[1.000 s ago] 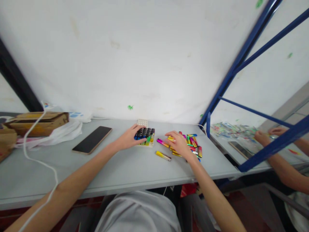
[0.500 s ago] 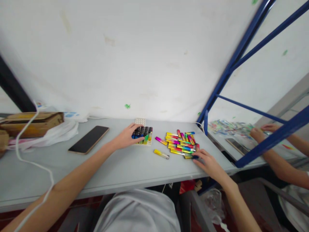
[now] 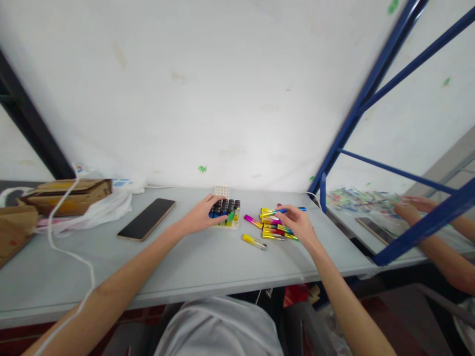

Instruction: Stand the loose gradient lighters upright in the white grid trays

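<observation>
My left hand [image 3: 200, 215] curls round the left side of a white tray [image 3: 233, 226], thumb in front and fingers behind. Packed upright in that tray are several lighters [image 3: 225, 206] with dark tops and blue, green and yellow bodies. Over on the right, my right hand [image 3: 299, 223] pinches a blue lighter [image 3: 281, 211] above a loose pile of shiny lighters [image 3: 272, 236] in yellow, red, purple and green; the hand hides part of the pile. A yellow lighter [image 3: 254, 242] lies apart in front, and a purple-and-yellow lighter [image 3: 253, 221] rests at the pile's left.
On the left of the grey table [image 3: 166, 267] are a phone [image 3: 147, 219], a white plastic bag [image 3: 111, 211] and a cardboard box [image 3: 70, 195], with a white cable [image 3: 70, 253] in front. Blue metal bars [image 3: 339, 123] rise at right. Beyond them another person's hands [image 3: 411, 207] work.
My right hand has moved left and up from the pile's near right edge and now holds a blue lighter. My left hand stays at the tray. The view has shifted slightly.
</observation>
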Tool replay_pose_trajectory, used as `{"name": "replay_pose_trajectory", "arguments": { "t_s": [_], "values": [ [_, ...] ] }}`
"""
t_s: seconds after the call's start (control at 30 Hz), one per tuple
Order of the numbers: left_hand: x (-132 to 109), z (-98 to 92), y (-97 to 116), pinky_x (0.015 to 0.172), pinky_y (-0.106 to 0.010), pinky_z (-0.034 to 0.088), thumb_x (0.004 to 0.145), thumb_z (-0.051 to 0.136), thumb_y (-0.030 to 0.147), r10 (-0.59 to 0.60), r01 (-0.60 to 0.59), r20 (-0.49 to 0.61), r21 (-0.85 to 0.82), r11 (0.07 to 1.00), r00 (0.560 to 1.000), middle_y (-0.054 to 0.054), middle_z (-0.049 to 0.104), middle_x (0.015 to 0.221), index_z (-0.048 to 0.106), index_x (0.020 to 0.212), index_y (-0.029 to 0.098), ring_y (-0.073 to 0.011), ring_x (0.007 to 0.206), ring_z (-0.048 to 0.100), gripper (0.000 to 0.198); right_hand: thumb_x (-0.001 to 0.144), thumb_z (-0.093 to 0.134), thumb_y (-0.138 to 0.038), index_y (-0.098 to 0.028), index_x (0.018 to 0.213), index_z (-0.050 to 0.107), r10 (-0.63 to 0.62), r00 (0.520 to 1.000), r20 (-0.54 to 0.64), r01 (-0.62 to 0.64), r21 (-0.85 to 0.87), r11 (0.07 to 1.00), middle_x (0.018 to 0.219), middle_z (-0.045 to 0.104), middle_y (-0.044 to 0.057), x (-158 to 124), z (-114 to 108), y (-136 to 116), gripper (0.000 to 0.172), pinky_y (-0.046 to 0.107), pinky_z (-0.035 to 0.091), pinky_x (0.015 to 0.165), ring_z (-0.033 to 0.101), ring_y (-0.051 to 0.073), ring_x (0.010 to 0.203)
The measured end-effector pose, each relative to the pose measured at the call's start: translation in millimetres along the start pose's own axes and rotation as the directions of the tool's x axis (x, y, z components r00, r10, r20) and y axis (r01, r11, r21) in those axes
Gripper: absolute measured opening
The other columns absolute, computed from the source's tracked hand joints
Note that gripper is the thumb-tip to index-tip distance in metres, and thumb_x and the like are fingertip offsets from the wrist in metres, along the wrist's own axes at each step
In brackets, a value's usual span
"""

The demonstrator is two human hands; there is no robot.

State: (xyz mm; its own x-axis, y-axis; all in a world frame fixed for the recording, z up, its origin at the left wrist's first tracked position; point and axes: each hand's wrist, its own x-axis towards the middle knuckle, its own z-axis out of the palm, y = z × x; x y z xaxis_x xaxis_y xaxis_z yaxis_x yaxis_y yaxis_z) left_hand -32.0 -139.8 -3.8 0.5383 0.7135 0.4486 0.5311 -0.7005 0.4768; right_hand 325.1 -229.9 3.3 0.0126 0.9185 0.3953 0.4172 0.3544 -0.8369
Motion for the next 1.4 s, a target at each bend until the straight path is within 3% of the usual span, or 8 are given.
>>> {"name": "replay_pose_trajectory", "arguments": {
  "t_s": [0.17,0.3,0.43,0.53,0.7,1.1,1.27,1.4],
  "values": [
    [-1,-0.6,-1,0.11,-0.045,0.049,0.091,0.066,0.058,0.021,-0.021,0.011,-0.007,1.0,1.0,-0.01,0.06,0.132,0.054,0.139,0.026,-0.0298,0.123,0.063,0.059,0.084,0.074,-0.066,-0.022,0.083,0.063,-0.006,0.999,-0.034,0.014,0.241,0.97,0.073,0.058,-0.002,49,50,-18,0.045,0.027,0.047,0.065,0.054,0.015,0.07],
    [-1,-1.7,3,0.109,-0.045,0.05,0.09,0.067,0.058,0.016,-0.016,-0.001,-0.007,1.0,1.0,-0.01,0.061,0.128,0.055,0.137,0.026,-0.0301,0.121,0.063,0.058,0.08,0.068,-0.078,-0.024,0.09,0.054,-0.004,0.997,0.083,-0.03,0.4,0.916,0.084,0.063,-0.001,72,83,-30,0.056,0.029,0.054,0.07,0.059,0.015,0.071],
    [-1,-1.0,5,0.11,-0.045,0.05,0.09,0.068,0.059,0.011,-0.011,-0.006,-0.007,1.0,1.0,-0.01,0.061,0.131,0.055,0.138,0.025,-0.0303,0.123,0.062,0.06,0.085,0.069,-0.069,-0.026,0.104,0.053,-0.017,0.995,0.1,-0.037,0.511,0.859,0.073,0.06,-0.005,74,103,-27,0.05,0.025,0.051,0.061,0.056,0.011,0.059],
    [-2,-0.5,4,0.111,-0.045,0.05,0.09,0.067,0.059,0.012,-0.012,-0.004,-0.01,1.0,1.0,-0.011,0.06,0.133,0.055,0.139,0.025,-0.0303,0.124,0.062,0.06,0.082,0.074,-0.067,-0.026,0.103,0.055,0.07,0.993,0.097,-0.112,0.55,0.828,0.062,0.044,-0.011,66,109,-19,0.05,0.019,0.033,0.045,0.038,0.008,0.047],
    [-1,-0.7,3,0.11,-0.045,0.05,0.09,0.067,0.06,0.013,-0.013,-0.004,-0.008,1.0,1.0,-0.01,0.061,0.131,0.055,0.137,0.026,-0.0307,0.123,0.063,0.06,0.083,0.053,-0.086,-0.024,0.069,0.04,0.29,0.935,0.205,-0.355,0.518,0.779,0.053,0.025,-0.011,57,113,-11,0.065,0.02,0.011,0.038,0.016,0.006,0.042],
    [-1,-0.7,4,0.11,-0.046,0.05,0.088,0.068,0.059,0.011,-0.011,-0.009,-0.004,1.0,1.0,-0.01,0.061,0.13,0.056,0.138,0.026,-0.0311,0.122,0.063,0.061,0.093,0.043,-0.051,-0.026,0.059,0.031,0.282,0.949,0.145,-0.317,0.408,0.856,0.047,0.025,-0.006,52,127,-9,0.044,0.024,0.013,0.037,0.019,0.009,0.04],
    [-1,0.8,2,0.11,-0.045,0.05,0.089,0.068,0.059,0.016,-0.016,-0.012,-0.009,1.0,1.0,-0.01,0.061,0.131,0.056,0.138,0.025,-0.0308,0.123,0.063,0.061,0.093,0.043,-0.072,-0.025,0.061,0.037,0.285,0.943,0.17,-0.331,0.439,0.835,0.049,0.025,-0.008,53,123,-10,0.057,0.023,0.015,0.038,0.02,0.008,0.041],
    [-1,0.7,2,0.111,-0.045,0.05,0.089,0.068,0.059,0.021,-0.021,-0.008,-0.019,1.0,1.0,-0.011,0.061,0.131,0.055,0.139,0.026,-0.0309,0.123,0.063,0.062,0.091,0.043,-0.083,-0.022,0.087,0.059,0.136,0.985,0.103,-0.166,0.412,0.896,0.059,0.037,-0.006,53,117,-14,0.063,0.023,0.024,0.04,0.03,0.01,0.044]
  ]
}}
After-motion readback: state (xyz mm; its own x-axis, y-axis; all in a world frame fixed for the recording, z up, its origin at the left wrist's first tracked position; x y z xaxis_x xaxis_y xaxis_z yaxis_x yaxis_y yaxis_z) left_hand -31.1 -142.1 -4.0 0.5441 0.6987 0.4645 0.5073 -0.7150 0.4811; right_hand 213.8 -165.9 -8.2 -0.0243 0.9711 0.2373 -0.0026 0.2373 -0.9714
